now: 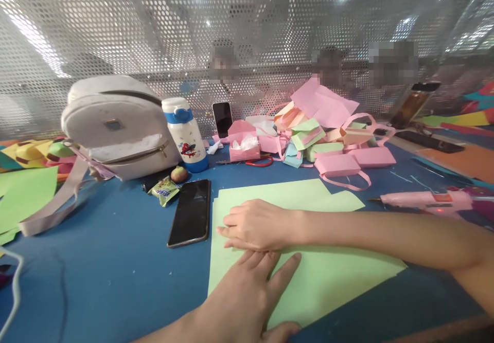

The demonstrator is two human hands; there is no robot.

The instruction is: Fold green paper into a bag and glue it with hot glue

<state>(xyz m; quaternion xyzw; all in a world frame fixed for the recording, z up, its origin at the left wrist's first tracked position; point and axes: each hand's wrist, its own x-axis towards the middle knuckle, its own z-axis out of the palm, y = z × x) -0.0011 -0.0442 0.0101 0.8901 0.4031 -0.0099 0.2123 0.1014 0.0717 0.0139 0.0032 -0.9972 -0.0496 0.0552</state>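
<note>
Light green paper sheets [332, 281] lie in a loose stack on the blue table. My right hand [260, 224] reaches in from the right and rests palm down on the paper, its fingers slightly bent and pointing left. Just below it, my left hand [250, 291] lies on the same sheets with fingers stretched and thumb apart. Its fingertips meet the lower edge of my right hand and are partly hidden there. One upper sheet has a lifted, curling corner [349, 200] beyond my right forearm.
Left of the paper is a black phone [190, 213]; behind it stand a bottle [185, 134] and a white backpack [119, 127]. Folded paper bags [337, 164] pile up at the back. A pink glue gun [428, 200] lies right, red-handled scissors [258, 162] near the pile.
</note>
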